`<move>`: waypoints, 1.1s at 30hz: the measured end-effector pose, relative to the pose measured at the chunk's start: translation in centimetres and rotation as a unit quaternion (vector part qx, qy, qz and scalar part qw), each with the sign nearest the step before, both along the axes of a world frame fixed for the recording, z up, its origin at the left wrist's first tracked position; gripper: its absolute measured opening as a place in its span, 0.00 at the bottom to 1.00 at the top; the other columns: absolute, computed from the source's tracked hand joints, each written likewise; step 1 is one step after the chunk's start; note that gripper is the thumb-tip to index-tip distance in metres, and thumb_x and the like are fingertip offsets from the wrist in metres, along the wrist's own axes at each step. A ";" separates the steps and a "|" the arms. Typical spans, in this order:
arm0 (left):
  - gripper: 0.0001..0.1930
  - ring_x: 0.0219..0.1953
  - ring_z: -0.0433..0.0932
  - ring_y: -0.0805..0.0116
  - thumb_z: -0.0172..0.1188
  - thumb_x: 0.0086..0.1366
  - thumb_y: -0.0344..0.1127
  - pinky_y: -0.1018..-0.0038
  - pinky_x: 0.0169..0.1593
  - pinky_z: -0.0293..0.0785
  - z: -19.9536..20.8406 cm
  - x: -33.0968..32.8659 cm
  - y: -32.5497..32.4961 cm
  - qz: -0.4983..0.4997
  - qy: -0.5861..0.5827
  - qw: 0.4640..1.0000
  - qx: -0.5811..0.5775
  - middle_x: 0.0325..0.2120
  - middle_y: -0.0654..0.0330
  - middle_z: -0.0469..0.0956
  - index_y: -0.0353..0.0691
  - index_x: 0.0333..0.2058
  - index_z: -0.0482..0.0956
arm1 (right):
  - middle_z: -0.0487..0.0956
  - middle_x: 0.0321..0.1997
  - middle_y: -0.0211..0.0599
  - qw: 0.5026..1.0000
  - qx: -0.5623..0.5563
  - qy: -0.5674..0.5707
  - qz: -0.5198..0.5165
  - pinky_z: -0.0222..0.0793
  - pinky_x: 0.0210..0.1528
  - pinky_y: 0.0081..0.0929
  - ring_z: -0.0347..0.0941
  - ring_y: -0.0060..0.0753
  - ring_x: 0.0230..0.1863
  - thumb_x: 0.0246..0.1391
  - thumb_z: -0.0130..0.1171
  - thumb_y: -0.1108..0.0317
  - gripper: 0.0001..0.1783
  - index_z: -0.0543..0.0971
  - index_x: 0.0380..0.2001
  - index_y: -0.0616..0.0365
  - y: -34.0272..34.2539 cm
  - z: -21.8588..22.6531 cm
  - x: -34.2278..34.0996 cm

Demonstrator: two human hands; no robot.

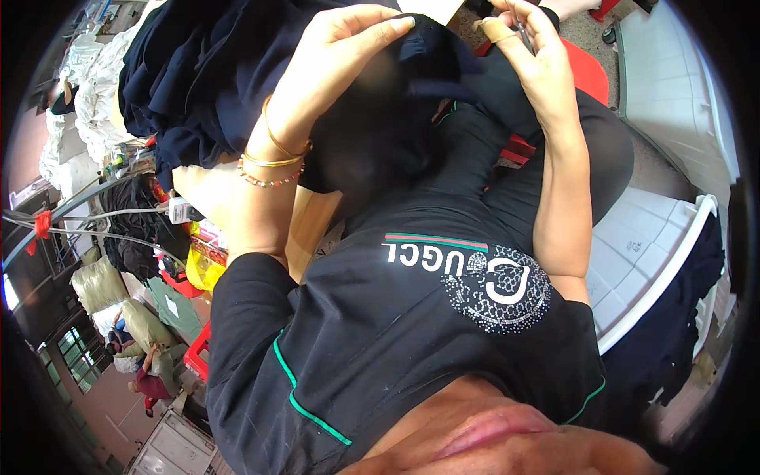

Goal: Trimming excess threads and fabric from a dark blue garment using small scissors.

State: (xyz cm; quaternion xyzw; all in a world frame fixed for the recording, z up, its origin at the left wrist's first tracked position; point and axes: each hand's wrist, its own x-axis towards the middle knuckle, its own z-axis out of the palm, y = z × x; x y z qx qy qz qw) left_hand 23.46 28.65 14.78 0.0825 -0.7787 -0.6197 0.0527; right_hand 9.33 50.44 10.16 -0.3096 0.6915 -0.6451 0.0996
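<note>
As the raised left hand pinches cloth, the right hand clasps a tool; lettering marks the shirt.

Held cloth looks matt, woven. Gold bangle is glossy metal. White bin is smooth plastic, table smooth wood.

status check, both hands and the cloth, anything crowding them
Left hand pinching dark cloth by its edge. Right hand holding small metal tool, type unclear. Navy cloth pile close on the left hand's outer side.
</note>
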 end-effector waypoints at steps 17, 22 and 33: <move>0.11 0.43 0.78 0.80 0.61 0.68 0.34 0.83 0.50 0.70 1.3 0.4 1.8 0.012 0.015 0.991 0.132 0.38 0.66 0.84 0.34 0.44 0.84 | 0.77 0.38 0.31 0.975 0.001 0.208 0.077 0.71 0.44 0.19 0.75 0.24 0.40 0.55 0.68 0.72 0.18 0.82 0.50 0.61 -0.8 1.9 3.0; 0.11 0.42 0.78 0.80 0.61 0.69 0.33 0.84 0.50 0.69 1.3 0.6 1.6 0.010 0.012 0.990 0.137 0.38 0.65 0.83 0.34 0.44 0.84 | 0.77 0.37 0.30 0.978 -0.019 0.182 0.095 0.71 0.44 0.19 0.75 0.23 0.39 0.54 0.69 0.72 0.19 0.82 0.50 0.62 -0.9 1.5 2.9; 0.09 0.37 0.77 0.83 0.61 0.69 0.31 0.85 0.42 0.72 3.9 4.2 -0.4 0.034 -0.041 0.998 0.033 0.34 0.69 0.81 0.33 0.45 0.82 | 0.74 0.36 0.26 0.994 -0.034 0.059 0.081 0.65 0.47 0.15 0.70 0.17 0.40 0.57 0.65 0.76 0.08 0.78 0.39 0.64 -0.5 0.9 1.5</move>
